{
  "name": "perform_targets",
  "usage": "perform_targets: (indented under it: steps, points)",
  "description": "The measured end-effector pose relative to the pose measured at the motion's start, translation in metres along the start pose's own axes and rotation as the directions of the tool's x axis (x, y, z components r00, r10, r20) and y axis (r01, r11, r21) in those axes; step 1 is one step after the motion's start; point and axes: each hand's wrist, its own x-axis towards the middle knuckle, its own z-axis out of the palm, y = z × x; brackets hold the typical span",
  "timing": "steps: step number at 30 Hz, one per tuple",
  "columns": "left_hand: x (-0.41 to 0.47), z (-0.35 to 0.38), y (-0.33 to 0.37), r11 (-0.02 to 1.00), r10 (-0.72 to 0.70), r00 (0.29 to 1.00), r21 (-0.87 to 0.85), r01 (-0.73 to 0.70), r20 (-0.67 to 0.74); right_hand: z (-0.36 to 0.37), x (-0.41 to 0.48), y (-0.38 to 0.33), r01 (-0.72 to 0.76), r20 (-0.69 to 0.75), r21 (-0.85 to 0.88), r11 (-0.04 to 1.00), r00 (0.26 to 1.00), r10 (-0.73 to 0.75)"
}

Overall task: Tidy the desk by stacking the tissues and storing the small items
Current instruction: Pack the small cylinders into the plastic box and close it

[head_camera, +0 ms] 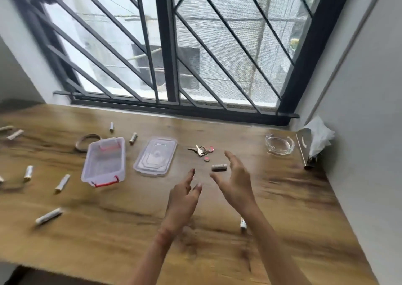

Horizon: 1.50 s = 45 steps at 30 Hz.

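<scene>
A clear plastic box (104,162) with red latches stands open on the wooden desk (130,230), its clear lid (155,155) lying to its right. Several small white rolled items lie scattered, such as one (62,183) left of the box and one (49,215) near the front left. A short grey roll (219,167) lies between my hands' fingertips, on the desk. A key bunch (202,151) with pink tags lies just beyond it. My left hand (185,194) and my right hand (236,179) hover over the desk, both empty with fingers spread.
A glass ashtray (280,143) sits at the back right. Beside it a metal tissue holder (305,148) with white tissues (320,135) leans at the wall. A band loop (87,142) lies behind the box. Another small roll (243,224) lies by my right forearm. A barred window lines the back.
</scene>
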Motion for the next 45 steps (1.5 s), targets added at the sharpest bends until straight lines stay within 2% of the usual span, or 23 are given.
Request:
perform_targets:
  steps: [10, 13, 16, 19, 23, 25, 27, 30, 33, 40, 45]
  points:
    - [-0.02, -0.114, -0.026, 0.995, -0.002, 0.948, -0.099, -0.031, -0.318, 0.093, -0.027, -0.058, 0.054, 0.188, 0.103, 0.993, 0.979, -0.073]
    - [0.0, -0.155, -0.032, 0.994, 0.001, 0.908, -0.096, -0.045, -0.419, 0.127, -0.025, -0.071, -0.004, 0.247, 0.14, 0.99, 0.969, -0.03]
    - [0.027, -0.195, -0.041, 0.999, 0.011, 0.888, -0.031, -0.028, -0.46, 0.161, -0.022, -0.084, -0.123, 0.299, 0.206, 0.971, 0.953, 0.057]
    - [0.057, -0.231, -0.052, 0.999, 0.037, 0.904, 0.046, -0.019, -0.427, 0.194, -0.02, -0.098, -0.164, 0.296, 0.171, 0.971, 0.949, 0.108]
    - [0.104, -0.268, -0.064, 0.985, 0.049, 0.945, 0.172, 0.008, -0.323, 0.23, -0.017, -0.114, -0.234, 0.207, 0.137, 0.963, 0.957, 0.203]
    - [0.125, -0.278, -0.066, 0.977, 0.047, 0.963, 0.214, 0.012, -0.266, 0.241, -0.021, -0.118, -0.375, 0.182, 0.212, 0.902, 0.922, 0.341]
    - [0.144, -0.285, -0.068, 0.961, 0.049, 0.979, 0.276, 0.008, -0.199, 0.254, -0.027, -0.123, -0.513, 0.201, 0.323, 0.795, 0.858, 0.473]
    - [0.168, -0.291, -0.074, 0.946, 0.021, 0.996, 0.325, 0.009, -0.09, 0.266, -0.033, -0.133, -0.578, 0.228, 0.448, 0.682, 0.811, 0.538]
    - [0.186, -0.294, -0.081, 0.974, -0.052, 0.998, 0.224, 0.047, 0.017, 0.278, -0.035, -0.146, -0.555, 0.235, 0.537, 0.635, 0.821, 0.52]
    - [0.188, -0.296, -0.081, 0.993, -0.04, 0.999, 0.115, 0.035, 0.035, 0.294, -0.033, -0.157, -0.429, 0.124, 0.647, 0.63, 0.875, 0.468]
    - [0.153, -0.3, -0.081, 0.999, -0.034, 0.999, 0.008, 0.033, 0.007, 0.266, -0.031, -0.147, -0.418, 0.035, 0.567, 0.71, 0.873, 0.487]
